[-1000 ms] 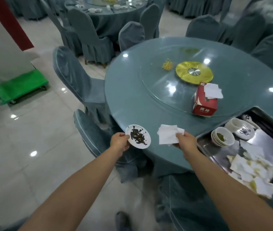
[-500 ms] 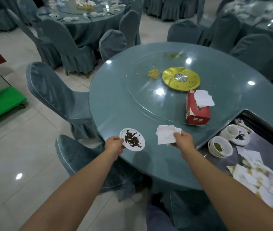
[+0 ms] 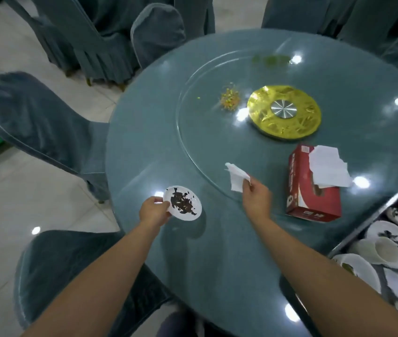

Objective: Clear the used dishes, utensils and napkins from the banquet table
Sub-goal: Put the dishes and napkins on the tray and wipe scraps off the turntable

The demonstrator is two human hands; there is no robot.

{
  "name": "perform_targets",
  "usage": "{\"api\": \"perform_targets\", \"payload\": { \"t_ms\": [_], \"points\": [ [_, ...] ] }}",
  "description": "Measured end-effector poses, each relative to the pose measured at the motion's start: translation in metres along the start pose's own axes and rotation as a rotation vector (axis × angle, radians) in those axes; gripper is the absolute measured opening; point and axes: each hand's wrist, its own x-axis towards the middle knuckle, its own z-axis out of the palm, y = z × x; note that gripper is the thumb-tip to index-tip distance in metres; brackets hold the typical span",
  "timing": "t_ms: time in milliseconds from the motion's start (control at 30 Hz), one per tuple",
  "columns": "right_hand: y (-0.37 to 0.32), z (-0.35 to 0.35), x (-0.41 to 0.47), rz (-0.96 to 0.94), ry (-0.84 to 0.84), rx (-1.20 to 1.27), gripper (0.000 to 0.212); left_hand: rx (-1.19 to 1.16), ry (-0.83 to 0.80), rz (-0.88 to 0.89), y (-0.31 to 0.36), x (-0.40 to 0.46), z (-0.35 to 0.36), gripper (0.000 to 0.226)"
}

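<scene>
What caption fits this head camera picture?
Left hand holds a dirty saucer; right hand pinches a napkin.

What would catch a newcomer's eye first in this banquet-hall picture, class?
Probably the gold disc at the centre of the glass turntable, with the red tissue box just nearer. In front, the left hand holds a small white plate of dark scraps, and the right hand pinches a white napkin.
</scene>
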Motion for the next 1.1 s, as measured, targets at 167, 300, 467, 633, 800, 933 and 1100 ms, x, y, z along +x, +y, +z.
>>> {"api": "perform_targets", "payload": {
  "t_ms": [167,300,467,633,800,933,1100],
  "points": [
    [-0.002,0.044,0.043,-0.143,0.016,-0.067,0.035,0.028,0.009,0.05,0.009,0.066,0.023,0.021],
    [-0.009,0.066,0.066,-0.291,0.075,-0.077,0.039,0.144,0.018,0.121,0.015,0.107,0.03,0.022],
    [0.006,0.092,0.079,-0.457,-0.232,-0.376,0.051,0.56,0.048,0.387,0.012,0.12,0.024,0.018],
    [0.035,0.109,0.08,-0.464,-0.53,-0.694,0.062,0.98,0.095,0.713,-0.009,0.129,0.01,0.04],
    [0.043,0.113,0.074,-0.437,-0.484,-0.714,0.066,1.212,-0.055,0.644,-0.012,0.147,0.0,0.06],
    [0.048,0.103,0.069,-0.426,-0.482,-0.711,0.071,1.27,-0.09,0.639,-0.016,0.155,-0.006,0.059],
    [0.062,0.075,0.053,-0.344,-0.415,-0.638,0.067,1.322,-0.125,0.606,-0.011,0.152,-0.007,0.058]
  ]
}}
